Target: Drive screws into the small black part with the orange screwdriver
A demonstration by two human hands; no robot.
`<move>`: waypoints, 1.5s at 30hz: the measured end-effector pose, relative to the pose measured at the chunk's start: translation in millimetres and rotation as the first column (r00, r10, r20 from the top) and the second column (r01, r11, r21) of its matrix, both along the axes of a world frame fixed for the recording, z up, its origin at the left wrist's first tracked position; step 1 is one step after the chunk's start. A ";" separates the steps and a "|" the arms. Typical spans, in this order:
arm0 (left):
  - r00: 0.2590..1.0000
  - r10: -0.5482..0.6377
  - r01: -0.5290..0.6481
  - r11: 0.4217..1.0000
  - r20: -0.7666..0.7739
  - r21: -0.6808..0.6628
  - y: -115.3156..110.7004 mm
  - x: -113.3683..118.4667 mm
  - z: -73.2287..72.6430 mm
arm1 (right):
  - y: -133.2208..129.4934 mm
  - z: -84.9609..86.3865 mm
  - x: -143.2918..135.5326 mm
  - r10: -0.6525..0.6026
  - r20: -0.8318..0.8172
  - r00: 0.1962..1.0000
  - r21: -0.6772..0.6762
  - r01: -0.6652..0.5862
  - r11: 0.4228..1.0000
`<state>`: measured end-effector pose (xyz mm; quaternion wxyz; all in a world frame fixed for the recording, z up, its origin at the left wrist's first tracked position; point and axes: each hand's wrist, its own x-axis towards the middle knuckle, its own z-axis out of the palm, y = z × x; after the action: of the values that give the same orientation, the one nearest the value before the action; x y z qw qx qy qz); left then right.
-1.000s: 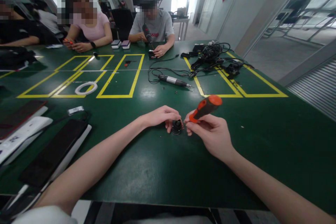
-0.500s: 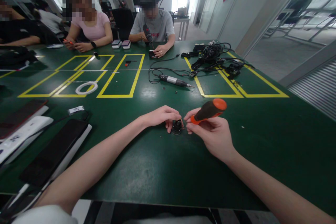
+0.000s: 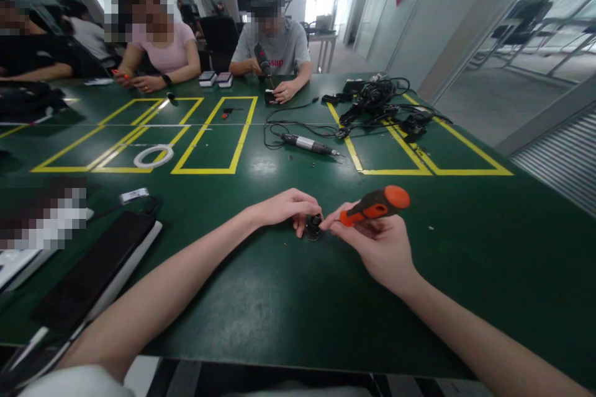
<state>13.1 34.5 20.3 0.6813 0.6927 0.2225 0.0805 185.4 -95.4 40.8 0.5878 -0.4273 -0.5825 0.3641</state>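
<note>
A small black round part (image 3: 313,227) with a wider base stands on the green table (image 3: 261,298). The fingers of my left hand (image 3: 298,206) close around its far and left side. From the right, my right hand (image 3: 379,245) grips a screwdriver (image 3: 372,206) with an orange and black handle. That handle tilts up to the right, its orange end uppermost. My right fingertips are close beside the black part; whether they touch it I cannot tell. The screwdriver's tip is hidden by my fingers.
Beyond my hands lies a pen-shaped electric screwdriver (image 3: 310,144) with a cord. A tangle of black cables (image 3: 377,99) sits at the back right. A white ring (image 3: 153,156) lies on yellow tape. At left rests a black power bank-like slab (image 3: 95,270). Co-workers sit across the table.
The screwdriver's handle has tipped lower and to the right. My right fingertips have come closer to the black part. My left hand has stayed almost still.
</note>
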 end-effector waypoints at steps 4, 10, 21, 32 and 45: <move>1.000 -0.008 0.008 1.000 0.017 0.005 -0.1 0.4 -0.7 | 0.8 2.1 2.6 -0.011 0.030 0.999 0.024 0.011 1.000; 0.999 -0.029 0.029 1.000 0.029 0.011 -1.3 0.1 1.1 | -0.9 2.3 1.1 0.074 -0.073 0.995 -0.025 -0.076 0.997; 0.999 -0.025 0.025 1.000 0.030 0.009 -1.0 0.6 1.3 | -0.1 1.5 4.3 0.039 -0.036 0.999 -0.040 -0.040 0.998; 1.000 -0.025 0.025 1.000 0.012 0.014 -0.8 0.6 0.9 | 1.1 -1.0 1.2 0.060 -0.121 0.991 -0.059 -0.068 0.996; 1.000 -0.018 0.018 1.000 0.021 -0.009 -1.9 1.0 2.2 | -0.6 -0.1 0.0 0.114 -0.140 0.984 -0.039 -0.121 0.992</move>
<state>14.1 32.6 22.5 0.6875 0.6906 0.2095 0.0807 185.4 -96.0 40.7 0.5938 -0.3799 -0.5559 0.4406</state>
